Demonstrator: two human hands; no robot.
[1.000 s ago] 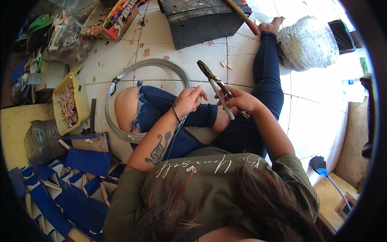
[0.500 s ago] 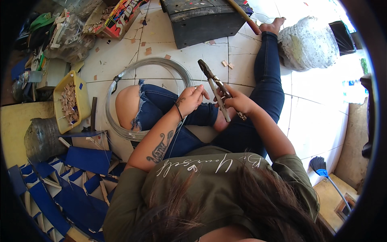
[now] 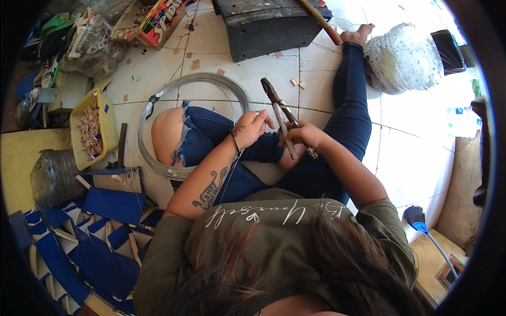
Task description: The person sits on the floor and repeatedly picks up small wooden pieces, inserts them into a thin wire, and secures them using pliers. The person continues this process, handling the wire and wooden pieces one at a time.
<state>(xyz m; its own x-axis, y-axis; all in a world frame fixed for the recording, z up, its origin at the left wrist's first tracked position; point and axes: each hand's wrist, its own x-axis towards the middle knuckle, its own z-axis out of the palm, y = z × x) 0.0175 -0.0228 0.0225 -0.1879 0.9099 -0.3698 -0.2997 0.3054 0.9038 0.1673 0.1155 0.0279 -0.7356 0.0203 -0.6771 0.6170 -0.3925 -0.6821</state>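
Note:
Pinched fingers of my left hand (image 3: 250, 129) hold a thin metal wire, whose end rises from the fingertips beside the pliers' jaws. My right hand (image 3: 310, 137) is wrapped around the handles of a pair of worn pliers (image 3: 273, 95), with the jaws pointing away from me. Whether the jaws touch the wire, I cannot tell. A large coil of silvery wire (image 3: 141, 131) lies around my bent left knee. From my left hand a thin strand runs back along my forearm.
At left stands a yellow basket (image 3: 108, 126) of small wooden pieces, above a pile of blue-and-white boards (image 3: 113, 208). Ahead are a black box (image 3: 269, 37) with a wooden-handled tool (image 3: 322, 23) and a colourful carton (image 3: 158, 26). A whitish bundle (image 3: 403, 58) lies by my right foot.
My right hand has shifted its grip, its fingers now reaching across the nearer plier handle. The plier handles have come slightly closer together. My left hand has barely moved.

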